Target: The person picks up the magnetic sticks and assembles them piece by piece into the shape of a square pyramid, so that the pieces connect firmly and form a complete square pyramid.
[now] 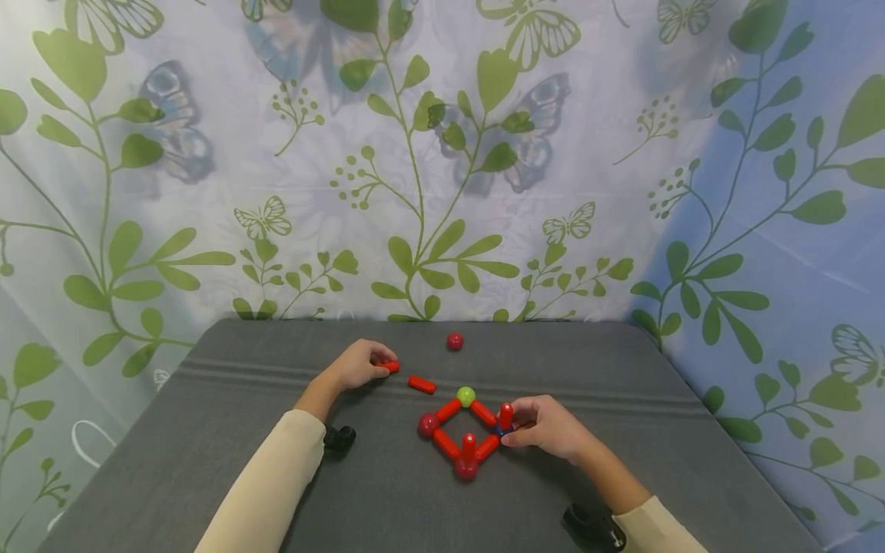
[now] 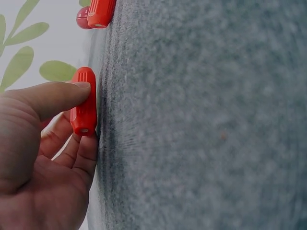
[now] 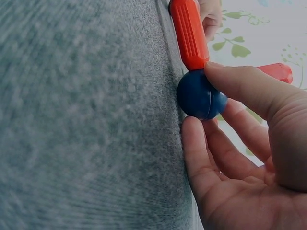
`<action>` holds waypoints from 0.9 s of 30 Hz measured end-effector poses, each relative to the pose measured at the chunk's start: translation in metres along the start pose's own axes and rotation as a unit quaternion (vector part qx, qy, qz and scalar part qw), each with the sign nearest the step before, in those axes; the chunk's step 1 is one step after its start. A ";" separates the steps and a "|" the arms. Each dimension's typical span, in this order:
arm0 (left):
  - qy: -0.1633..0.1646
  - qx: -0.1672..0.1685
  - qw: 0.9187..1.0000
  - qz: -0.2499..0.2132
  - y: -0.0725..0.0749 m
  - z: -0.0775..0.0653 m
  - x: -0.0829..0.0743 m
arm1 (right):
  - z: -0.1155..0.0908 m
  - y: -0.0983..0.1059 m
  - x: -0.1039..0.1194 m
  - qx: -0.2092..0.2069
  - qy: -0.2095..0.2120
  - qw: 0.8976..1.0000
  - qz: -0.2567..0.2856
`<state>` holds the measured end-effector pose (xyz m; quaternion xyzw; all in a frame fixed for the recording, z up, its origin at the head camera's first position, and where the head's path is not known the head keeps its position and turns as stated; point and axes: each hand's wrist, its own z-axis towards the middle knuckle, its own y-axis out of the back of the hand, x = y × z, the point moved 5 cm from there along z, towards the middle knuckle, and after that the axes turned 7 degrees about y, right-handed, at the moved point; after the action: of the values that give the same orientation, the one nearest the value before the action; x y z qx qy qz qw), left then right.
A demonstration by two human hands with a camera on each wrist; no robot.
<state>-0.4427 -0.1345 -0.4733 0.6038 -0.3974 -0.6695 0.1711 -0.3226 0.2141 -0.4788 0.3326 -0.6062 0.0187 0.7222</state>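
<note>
My left hand (image 1: 358, 364) pinches a red magnetic rod (image 2: 84, 101) between thumb and fingers, close over the grey surface. Thumb and fingertips of my right hand (image 1: 551, 430) grip a blue ball (image 3: 199, 95) at the right corner of a four-sided frame. Red rods form its sides, such as this side rod (image 1: 446, 444). A green ball (image 1: 466, 396) marks the far corner, a dark red ball (image 1: 429, 424) the left one, and another red ball (image 1: 466, 468) the near one. One upright rod (image 1: 507, 415) rises from the blue ball, another upright rod (image 1: 469, 447) from the near ball.
Between my left hand and the frame lies a loose red rod (image 1: 422, 384). Farther back on the grey table (image 1: 387, 491) sits a single red ball (image 1: 455, 341). A leaf-patterned curtain (image 1: 442, 192) hangs behind the table's far edge.
</note>
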 end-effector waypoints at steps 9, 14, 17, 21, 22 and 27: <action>0.013 -0.001 1.000 -0.011 0.001 -0.004 -0.004 | -0.001 -0.001 0.001 0.004 0.008 1.000 -0.003; 0.017 0.000 1.000 -0.025 0.001 -0.009 -0.008 | -0.002 -0.001 0.002 0.004 0.007 1.000 -0.001; 0.014 0.008 0.999 -0.042 0.000 -0.013 -0.010 | -0.001 0.000 0.001 0.003 0.004 1.000 -0.002; 0.008 0.021 0.998 -0.067 -0.002 -0.018 -0.012 | 0.000 0.000 0.001 0.002 0.003 1.000 0.002; 0.007 0.024 0.997 -0.072 -0.003 -0.019 -0.012 | 0.000 0.000 0.000 0.002 0.003 1.000 0.004; 0.006 0.032 0.995 -0.097 -0.007 -0.023 -0.016 | 0.000 0.000 0.001 0.002 0.002 1.000 0.004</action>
<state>-0.4159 -0.1262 -0.4669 0.6487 -0.3569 -0.6664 0.0880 -0.3225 0.2141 -0.4781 0.3318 -0.6059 0.0236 0.7226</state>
